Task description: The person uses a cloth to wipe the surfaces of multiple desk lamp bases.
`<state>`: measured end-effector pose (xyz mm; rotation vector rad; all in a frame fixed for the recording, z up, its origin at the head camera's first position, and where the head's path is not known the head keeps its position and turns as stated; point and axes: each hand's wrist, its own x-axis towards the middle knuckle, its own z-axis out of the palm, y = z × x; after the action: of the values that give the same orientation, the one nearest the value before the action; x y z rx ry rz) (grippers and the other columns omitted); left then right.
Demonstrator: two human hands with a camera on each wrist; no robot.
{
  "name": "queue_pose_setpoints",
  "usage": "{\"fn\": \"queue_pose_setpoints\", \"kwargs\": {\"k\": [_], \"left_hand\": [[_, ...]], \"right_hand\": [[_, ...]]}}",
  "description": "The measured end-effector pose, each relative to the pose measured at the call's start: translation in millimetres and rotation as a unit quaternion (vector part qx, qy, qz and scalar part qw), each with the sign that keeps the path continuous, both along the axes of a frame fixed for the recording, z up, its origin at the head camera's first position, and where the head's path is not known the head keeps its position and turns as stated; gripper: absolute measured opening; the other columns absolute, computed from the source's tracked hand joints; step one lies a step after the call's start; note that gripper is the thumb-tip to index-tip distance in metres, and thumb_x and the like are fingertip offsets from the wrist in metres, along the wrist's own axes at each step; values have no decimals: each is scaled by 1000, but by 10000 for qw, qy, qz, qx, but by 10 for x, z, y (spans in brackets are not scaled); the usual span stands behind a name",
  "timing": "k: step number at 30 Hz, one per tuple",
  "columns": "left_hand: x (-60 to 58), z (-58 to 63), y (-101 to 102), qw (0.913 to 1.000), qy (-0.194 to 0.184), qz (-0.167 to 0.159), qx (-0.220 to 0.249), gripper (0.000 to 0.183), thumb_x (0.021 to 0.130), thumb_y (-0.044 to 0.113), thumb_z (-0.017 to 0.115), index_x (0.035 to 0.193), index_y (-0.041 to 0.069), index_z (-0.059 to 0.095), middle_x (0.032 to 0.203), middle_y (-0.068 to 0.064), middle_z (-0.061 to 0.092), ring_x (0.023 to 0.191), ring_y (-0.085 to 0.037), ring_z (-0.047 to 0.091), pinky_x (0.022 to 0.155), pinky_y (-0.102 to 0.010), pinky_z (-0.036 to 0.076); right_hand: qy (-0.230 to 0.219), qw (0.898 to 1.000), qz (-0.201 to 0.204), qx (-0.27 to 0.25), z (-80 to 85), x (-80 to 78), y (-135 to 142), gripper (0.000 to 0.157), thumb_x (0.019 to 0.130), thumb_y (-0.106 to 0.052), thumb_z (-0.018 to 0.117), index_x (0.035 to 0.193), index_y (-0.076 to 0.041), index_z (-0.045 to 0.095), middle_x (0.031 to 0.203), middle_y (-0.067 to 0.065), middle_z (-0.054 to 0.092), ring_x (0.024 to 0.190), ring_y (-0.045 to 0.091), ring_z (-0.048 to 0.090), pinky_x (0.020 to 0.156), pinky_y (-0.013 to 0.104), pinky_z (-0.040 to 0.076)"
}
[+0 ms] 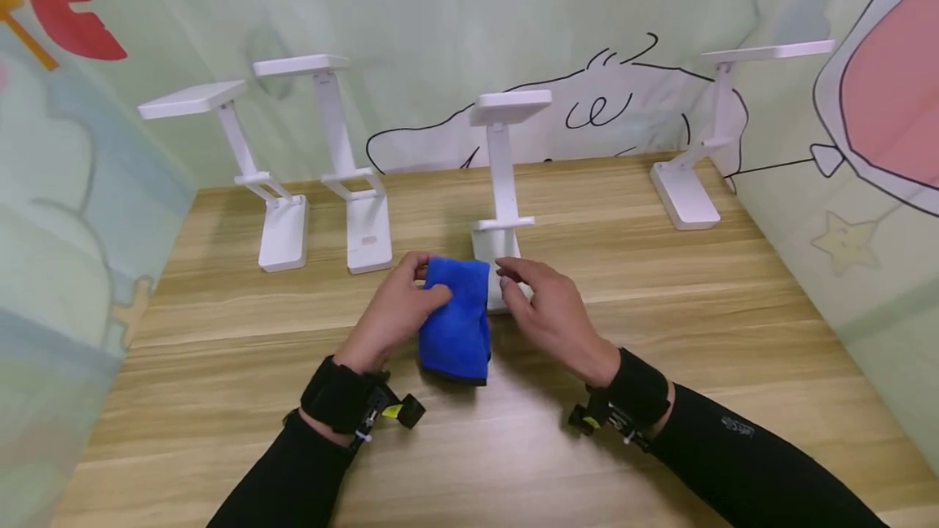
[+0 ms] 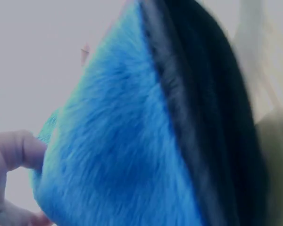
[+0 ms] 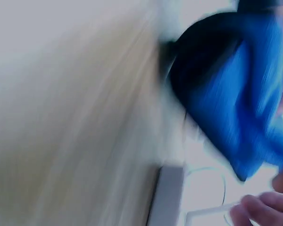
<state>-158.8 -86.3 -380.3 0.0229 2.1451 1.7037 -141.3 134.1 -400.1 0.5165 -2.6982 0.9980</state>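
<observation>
A folded blue plush cloth (image 1: 458, 328) with dark edging hangs upright above the middle of the table. My left hand (image 1: 396, 310) pinches its upper left side, thumb on the front and fingers behind. Just right of the cloth, my right hand (image 1: 556, 318) has its fingers loosely bent, with a small gap to the cloth and nothing held. Directly behind both hands stands a white folding desk lamp (image 1: 503, 173), its base partly hidden by the cloth and the right hand. In the left wrist view the cloth (image 2: 113, 127) fills most of the picture; the right wrist view is blurred.
Two more white desk lamps, one at the far left (image 1: 284, 235) and one beside it (image 1: 369, 231), stand on the wood-grain table (image 1: 220, 398). Another lamp (image 1: 685, 195) is at the back right. Printed cloth walls (image 1: 440, 15) enclose the back and sides.
</observation>
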Motion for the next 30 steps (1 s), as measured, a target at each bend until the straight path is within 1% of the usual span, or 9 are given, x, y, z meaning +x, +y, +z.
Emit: {"fn": "queue_pose_setpoints", "kwargs": {"k": [2, 4, 10, 13, 17, 20, 24, 27, 30], "left_hand": [[0, -15, 59, 9989, -77, 189, 422, 54, 89, 25, 68, 134, 10, 40, 127, -14, 49, 110, -32, 54, 92, -48, 49], [1, -37, 127, 9966, -171, 353, 728, 53, 88, 28, 70, 130, 9, 42, 125, -15, 50, 110, -32, 54, 93, -46, 48], [23, -97, 338, 9845, -456, 559, 1601, 50, 90, 30, 68, 127, 8, 42, 126, -16, 51, 112, -29, 56, 94, -45, 48], [31, -108, 427, 9717, -603, 471, 2237, 51, 92, 26, 67, 129, 6, 38, 130, -17, 51, 115, -28, 57, 95, -43, 49], [3, -111, 486, 9569, -682, 69, 2823, 52, 93, 20, 65, 132, 5, 35, 135, -20, 50, 117, -29, 56, 96, -43, 49], [-63, -123, 462, 9626, -477, -343, 2644, 49, 93, 14, 64, 131, 4, 36, 133, -21, 52, 117, -30, 56, 99, -46, 47], [-204, -150, 389, 9844, 209, -747, 1580, 40, 91, 9, 63, 126, 5, 44, 126, -17, 56, 114, -27, 57, 100, -45, 47], [-303, -159, 360, 9883, 457, -756, 1246, 33, 91, 4, 60, 122, 4, 49, 124, -16, 57, 115, -27, 56, 99, -42, 48], [-371, -162, 359, 9876, 450, -618, 1372, 27, 91, 0, 56, 118, 2, 52, 122, -17, 58, 116, -29, 56, 98, -40, 49]], "right_hand": [[-45, 9989, -90, -464, 61, 98, -30, 34, 99, -30, 53, 123, -9, 62, 109, 9, 70, 99, 20, 63, 80, 45, 55], [-191, 9982, -21, -560, 96, 167, -61, 42, 98, -38, 53, 127, -7, 58, 113, 11, 67, 102, 21, 63, 79, 45, 56], [-663, 9975, 225, -53, 98, 215, -111, 73, 93, -56, 53, 146, -8, 35, 137, 16, 50, 117, 29, 53, 91, 51, 51], [-536, 9981, 309, 32, 51, 180, -85, 76, 92, -51, 58, 150, -11, 29, 141, 16, 43, 118, 30, 51, 92, 53, 50], [-99, 9995, 273, -86, -24, 120, 23, 71, 91, -31, 66, 151, -13, 32, 136, 20, 44, 112, 33, 53, 88, 54, 52], [23, 9997, 222, -129, -27, 52, 144, 66, 87, -20, 67, 147, -12, 40, 130, 22, 48, 108, 34, 55, 86, 55, 52], [-283, 9994, 135, 118, 39, -53, 326, 63, 86, -18, 65, 145, -15, 44, 129, 21, 48, 106, 35, 54, 84, 58, 51], [-472, 9978, 85, 460, 66, -128, 445, 63, 87, -20, 65, 146, -17, 43, 132, 21, 46, 105, 36, 54, 84, 58, 51], [-482, 9958, 87, 771, 54, -192, 538, 64, 87, -21, 65, 147, -18, 42, 134, 22, 45, 104, 37, 56, 83, 57, 52]]}}
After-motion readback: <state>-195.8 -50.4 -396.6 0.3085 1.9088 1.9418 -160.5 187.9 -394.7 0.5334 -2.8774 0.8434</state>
